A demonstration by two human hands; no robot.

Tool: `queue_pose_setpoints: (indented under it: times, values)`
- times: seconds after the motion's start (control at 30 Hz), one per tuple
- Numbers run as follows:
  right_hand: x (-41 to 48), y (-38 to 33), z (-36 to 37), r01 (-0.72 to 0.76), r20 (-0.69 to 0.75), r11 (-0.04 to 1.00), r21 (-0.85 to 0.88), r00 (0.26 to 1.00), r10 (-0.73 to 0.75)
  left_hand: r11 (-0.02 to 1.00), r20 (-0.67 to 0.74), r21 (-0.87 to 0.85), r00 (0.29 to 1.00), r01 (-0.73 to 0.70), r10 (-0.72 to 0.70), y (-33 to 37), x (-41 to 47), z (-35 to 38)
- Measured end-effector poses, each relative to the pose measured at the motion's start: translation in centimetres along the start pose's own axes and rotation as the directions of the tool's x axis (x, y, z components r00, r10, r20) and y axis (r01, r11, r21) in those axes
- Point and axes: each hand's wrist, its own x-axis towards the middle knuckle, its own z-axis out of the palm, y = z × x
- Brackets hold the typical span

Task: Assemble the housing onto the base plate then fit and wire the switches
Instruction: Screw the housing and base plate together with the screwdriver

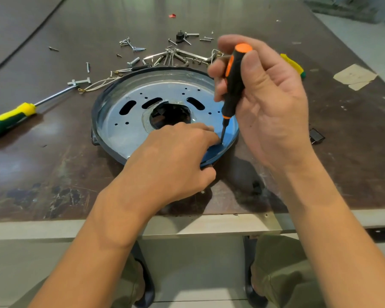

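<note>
1. While the right fingers (218, 70) are curling round the black-and-orange screwdriver (235, 85), the thumb is pressing its handle from the near side, and the tool is standing almost upright with its tip down on the base plate (129, 130).
2. Left fingers (207, 138) are bunching together, bent, with their tips touching the plate right beside the screwdriver tip; the thumb is lying against the outer rim, so the left hand (171, 161) is gripping the near edge of the housing (95, 121). Whether a screw is sitting under those fingertips cannot be told.
3. Behind them, the right hand (265, 101) is showing its palm side to the camera, wrist raised, while the left wrist is hovering low over the worktop (53, 165); both bare forearms are reaching in from below.
4. Round and slotted, the base plate is sitting inside the dark housing at the middle of the worktop.
5. Beyond it, loose screws (133, 48), bent metal brackets (187, 54) and pale wires (100, 83) are lying scattered.
6. Left of the plate, a yellow-and-green screwdriver (11, 117) is lying; a small black part (317, 135) and a patch of tape (355, 76) are lying to the right.
7. Pale floor (365, 30) is showing past the far right corner.
</note>
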Motion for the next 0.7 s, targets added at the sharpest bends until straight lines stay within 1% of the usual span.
queue_pose_setpoints:
  times: [0.07, 0.17, 0.3, 0.37, 0.4, 0.43, 0.5, 0.53, 0.6, 0.63, 0.7]
  values:
    - [-0.2, 0.0, 0.1, 0.010, 0.018, 1.000, -0.028, 1.000, -0.009, 1.000, 0.002, 0.004, 1.000, 0.000, 0.000, 0.0, 0.1, 0.1]
    - [-0.4, 0.1, 0.7, 0.046, -0.014, 0.997, -0.055, 0.999, -0.047, 1.000, -0.001, 0.000, 1.000, 0.008, -0.008, -0.1, 0.0, 0.2]
    - [-0.3, 0.2, 0.8, 0.077, -0.183, 0.997, -0.014, 0.980, -0.079, 1.000, 0.010, -0.006, 1.000, 0.016, -0.016, 0.0, 0.0, -0.1]
    - [0.1, 0.0, 0.2, 0.065, -0.211, 0.997, 0.031, 0.976, -0.057, 1.000, 0.014, -0.008, 1.000, 0.017, -0.017, 0.0, -0.1, -0.2]
    - [0.3, -0.2, -0.2, 0.056, -0.207, 0.996, 0.074, 0.978, -0.040, 1.000, 0.015, -0.008, 1.000, 0.015, -0.015, 0.0, -0.1, -0.2]
    - [0.5, -0.6, -0.7, 0.057, -0.204, 0.986, 0.157, 0.979, -0.024, 1.000, 0.015, -0.008, 1.000, 0.010, -0.010, 0.0, -0.1, -0.2]
    - [1.1, -1.6, -2.0, 0.096, -0.227, 0.932, 0.348, 0.974, -0.015, 1.000, 0.017, -0.009, 1.000, 0.004, -0.004, -0.1, -0.2, -0.2]
    - [1.3, -2.1, -2.9, 0.128, -0.251, 0.911, 0.392, 0.967, -0.028, 1.000, 0.021, -0.012, 1.000, 0.005, -0.005, -0.1, -0.2, -0.2]
    - [1.6, -3.0, -5.0, 0.160, -0.312, 0.915, 0.371, 0.949, -0.040, 1.000, 0.029, -0.011, 1.000, 0.007, -0.006, -0.1, -0.3, -0.2]
    - [1.7, -3.3, -6.1, 0.145, -0.345, 0.932, 0.332, 0.938, -0.023, 1.000, 0.033, -0.010, 0.999, 0.007, -0.007, -0.1, -0.3, -0.2]
    - [1.8, -3.3, -8.1, 0.033, -0.408, 0.974, 0.225, 0.911, 0.063, 1.000, 0.036, -0.015, 0.999, 0.005, -0.004, -0.1, -0.3, -0.3]
